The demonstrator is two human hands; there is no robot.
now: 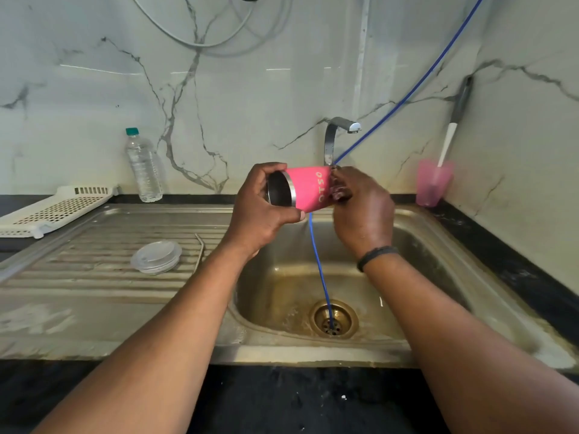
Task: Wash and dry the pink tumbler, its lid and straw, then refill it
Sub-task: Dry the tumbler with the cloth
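Note:
The pink tumbler [308, 189] lies on its side in the air above the sink basin, its steel-rimmed mouth facing left. My left hand [261, 208] grips it around the mouth end. My right hand [360, 208] is closed on its base end, pressing a dark scrubber-like thing against it; what that is stays unclear. The clear lid [156, 256] rests on the ribbed draining board, and the metal straw [200, 250] lies just right of it.
The steel sink [438, 245] has a brass drain [333, 318] with a blue hose [319, 264] running into it. The tap [340, 130] stands behind the tumbler. A water bottle [143, 166], a white rack [53, 211] and a pink cup with a brush [432, 186] line the back.

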